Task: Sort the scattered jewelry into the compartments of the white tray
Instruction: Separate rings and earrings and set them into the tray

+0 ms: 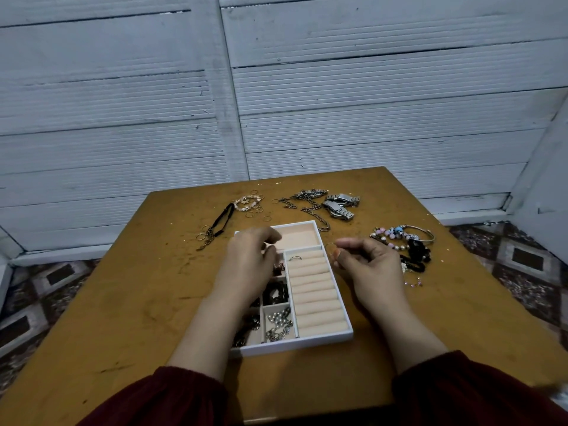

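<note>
Right fingers (344,242) pinch thin ring (330,248), thumb against forefinger; hoop upright, opening toward me. It hangs just outside right rim of white tray (295,344), level with far end of roll section. Left fingers (270,236) curled over tray's left compartments; whether they hold anything, I cannot tell. Tray's long axis runs away from me, far end leaning left. Second ring (295,258) slotted in farthest roll. Watches (339,206) and bead bracelets (402,238) loose on surface (123,287) beyond.
</note>
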The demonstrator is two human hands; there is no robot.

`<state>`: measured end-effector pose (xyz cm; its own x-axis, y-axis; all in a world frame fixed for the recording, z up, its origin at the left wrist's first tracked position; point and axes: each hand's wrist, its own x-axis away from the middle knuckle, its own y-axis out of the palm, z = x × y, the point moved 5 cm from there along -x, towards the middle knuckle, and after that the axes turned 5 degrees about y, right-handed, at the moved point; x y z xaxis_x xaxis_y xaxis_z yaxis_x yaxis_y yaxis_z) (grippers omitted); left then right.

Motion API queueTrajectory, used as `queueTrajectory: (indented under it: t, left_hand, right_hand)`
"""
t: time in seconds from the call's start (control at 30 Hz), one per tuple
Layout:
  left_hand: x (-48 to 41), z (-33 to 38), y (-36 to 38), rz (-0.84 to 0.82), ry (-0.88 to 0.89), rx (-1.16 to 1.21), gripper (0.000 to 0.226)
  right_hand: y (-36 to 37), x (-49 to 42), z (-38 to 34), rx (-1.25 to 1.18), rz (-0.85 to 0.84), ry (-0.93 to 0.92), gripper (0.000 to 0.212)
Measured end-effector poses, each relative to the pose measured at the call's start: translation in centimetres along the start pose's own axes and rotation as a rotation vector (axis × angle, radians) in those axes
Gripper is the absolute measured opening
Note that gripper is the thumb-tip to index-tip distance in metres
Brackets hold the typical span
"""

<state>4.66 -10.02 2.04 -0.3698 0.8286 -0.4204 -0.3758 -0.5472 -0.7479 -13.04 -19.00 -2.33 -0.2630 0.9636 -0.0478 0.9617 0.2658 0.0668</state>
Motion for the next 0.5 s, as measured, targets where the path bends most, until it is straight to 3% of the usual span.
queueTrajectory:
  t: [0.17, 0.33, 0.5]
  left_hand:
    - [1.4, -3.9, -2.5, 0.131, -0.153, -0.102, 0.03]
    - [2.9, -7.0, -2.3, -0.055, -0.259, -0.274, 0.04]
    - [4.1, -8.0, -0.9, -0.234, -0.258, -0.358, 0.048]
  right_hand:
    - [0.2, -0.2, 0.2, 0.034, -0.008, -0.023, 0.027]
    - [0.4, -0.4, 0.5, 0.051, -0.018, -0.012, 0.022]
    - [0.5, -0.4, 0.1, 0.057, -0.007, -0.016, 0.023]
